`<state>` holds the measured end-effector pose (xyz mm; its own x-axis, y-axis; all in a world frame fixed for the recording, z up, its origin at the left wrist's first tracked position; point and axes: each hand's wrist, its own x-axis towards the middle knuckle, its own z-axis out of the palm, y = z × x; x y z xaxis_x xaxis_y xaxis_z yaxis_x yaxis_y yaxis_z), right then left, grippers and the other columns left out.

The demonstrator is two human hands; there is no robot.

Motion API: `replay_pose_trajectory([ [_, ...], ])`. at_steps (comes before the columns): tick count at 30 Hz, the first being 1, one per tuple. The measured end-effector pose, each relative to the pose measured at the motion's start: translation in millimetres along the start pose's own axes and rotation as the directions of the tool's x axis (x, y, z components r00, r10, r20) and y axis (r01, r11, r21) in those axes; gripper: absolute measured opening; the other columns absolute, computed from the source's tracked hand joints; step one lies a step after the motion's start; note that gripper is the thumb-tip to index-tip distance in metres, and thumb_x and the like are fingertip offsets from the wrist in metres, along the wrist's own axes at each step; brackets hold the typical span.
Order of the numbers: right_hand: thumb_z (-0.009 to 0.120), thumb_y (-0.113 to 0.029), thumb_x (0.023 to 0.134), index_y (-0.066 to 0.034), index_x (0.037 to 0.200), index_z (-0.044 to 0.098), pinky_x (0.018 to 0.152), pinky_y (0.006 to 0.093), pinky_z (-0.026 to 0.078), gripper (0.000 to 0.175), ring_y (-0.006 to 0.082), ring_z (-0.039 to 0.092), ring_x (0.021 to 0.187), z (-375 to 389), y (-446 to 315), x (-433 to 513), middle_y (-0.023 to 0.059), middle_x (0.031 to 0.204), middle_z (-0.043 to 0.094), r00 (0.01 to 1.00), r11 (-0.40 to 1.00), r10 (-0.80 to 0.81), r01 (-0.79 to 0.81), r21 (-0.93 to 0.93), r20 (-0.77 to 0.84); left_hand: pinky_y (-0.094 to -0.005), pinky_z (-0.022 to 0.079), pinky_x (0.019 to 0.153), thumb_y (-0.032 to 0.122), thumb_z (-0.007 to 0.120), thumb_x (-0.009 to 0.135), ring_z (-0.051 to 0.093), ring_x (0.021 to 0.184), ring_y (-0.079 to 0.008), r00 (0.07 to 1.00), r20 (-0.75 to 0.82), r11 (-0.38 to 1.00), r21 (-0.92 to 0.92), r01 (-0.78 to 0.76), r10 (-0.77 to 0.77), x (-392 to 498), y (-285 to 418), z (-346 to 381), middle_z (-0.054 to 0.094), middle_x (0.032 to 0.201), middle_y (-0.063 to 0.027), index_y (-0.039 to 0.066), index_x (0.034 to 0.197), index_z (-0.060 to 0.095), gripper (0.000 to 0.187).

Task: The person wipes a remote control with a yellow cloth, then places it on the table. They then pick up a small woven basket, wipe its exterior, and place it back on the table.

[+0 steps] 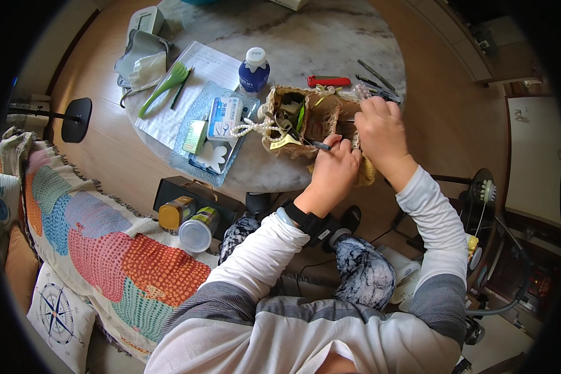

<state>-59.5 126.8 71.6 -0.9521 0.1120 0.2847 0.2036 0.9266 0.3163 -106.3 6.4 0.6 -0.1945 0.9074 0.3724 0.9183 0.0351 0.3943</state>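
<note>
A woven basket (290,148) with compartments stands at the near edge of the marble table (327,42). My left hand (335,163) lies at the basket's near rim, fingers curled beside a dark pen-like tip (321,145); whether it grips anything is unclear. Over the basket's right end is my right hand (381,131), its fingers pinched together near a clear beaded item (362,91); what they hold is hidden. Small items fill the left compartment, and a pearl-bead bow (257,129) hangs at that end. A yellow cloth (365,172) shows below my hands.
Behind the basket stand a blue bottle (254,72), a red-handled tool (328,81) and pens (376,75). Left are a blue tray (187,161) with small boxes, lined paper (201,61), a green fork (166,89) and a grey device (145,21). Jars (198,229) stand below the table.
</note>
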Motion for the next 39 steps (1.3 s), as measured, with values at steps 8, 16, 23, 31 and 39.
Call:
replay_pose_trajectory([
  [8,0.052,-0.02,0.088,-0.0102,0.083,0.063,0.072,0.0402,0.044,0.015,0.0289,0.058,0.084,-6,65,-10,0.008,0.087,0.062,0.879,0.871,0.464,-0.475,0.125,0.105,-0.0356,0.034,0.096,0.012,0.058,0.071,0.056,0.094,-0.026,0.997,0.058,0.998,0.009,0.057,-0.058,-2,6,-1,0.054,0.087,-0.0099,0.009,0.08,0.058,0.009],
  [16,0.06,-0.029,0.085,-0.0184,0.089,0.071,0.089,0.0442,0.04,0.016,0.0264,0.052,0.104,101,74,16,0.0024,0.1,0.061,0.817,0.78,0.444,-0.554,0.291,0.368,-0.0355,0.031,0.1,0.008,0.058,0.068,0.056,0.091,-0.0264,0.996,0.082,0.998,0.053,0.041,-0.045,-13,12,-7,0.053,0.085,-0.0093,0.008,0.08,0.057,0.012],
  [23,0.064,-0.027,0.082,-0.0203,0.095,0.072,0.091,0.0416,0.039,0.017,0.0253,0.051,0.105,109,66,28,0.0024,0.098,0.062,0.882,0.82,0.308,-0.436,0.371,0.356,-0.0412,0.03,0.106,0.013,0.051,0.077,0.053,0.097,-0.026,0.995,0.1,0.998,0.059,-0.03,0.024,-14,12,-7,0.054,0.088,-0.0098,0.005,0.086,0.062,0.016],
  [31,0.07,-0.007,0.069,-0.0081,0.099,0.068,0.069,0.0295,0.049,0.029,0.0212,0.059,0.076,-22,24,11,0.0073,0.089,0.06,0.893,0.273,-0.161,-0.368,0.889,0.42,-0.0465,0.024,0.11,0.024,0.046,0.087,0.038,0.127,-0.0393,0.99,0.139,0.998,0.054,-0.036,0.029,-23,20,-4,0.049,0.129,-0.0239,-0.002,0.108,0.063,0.037],
  [39,0.062,-0.007,0.076,-0.0013,0.086,0.064,0.062,0.0299,0.048,0.012,0.0203,0.061,0.067,-21,-4,13,0.0096,0.076,0.063,0.946,0.446,0.127,-0.324,0.834,0.299,-0.0467,0.027,0.107,0.024,0.045,0.089,0.041,0.124,-0.0349,0.994,0.107,0.996,0.088,-0.003,-0.007,-21,19,0,0.05,0.127,-0.0226,-0.002,0.11,0.062,0.037],
])
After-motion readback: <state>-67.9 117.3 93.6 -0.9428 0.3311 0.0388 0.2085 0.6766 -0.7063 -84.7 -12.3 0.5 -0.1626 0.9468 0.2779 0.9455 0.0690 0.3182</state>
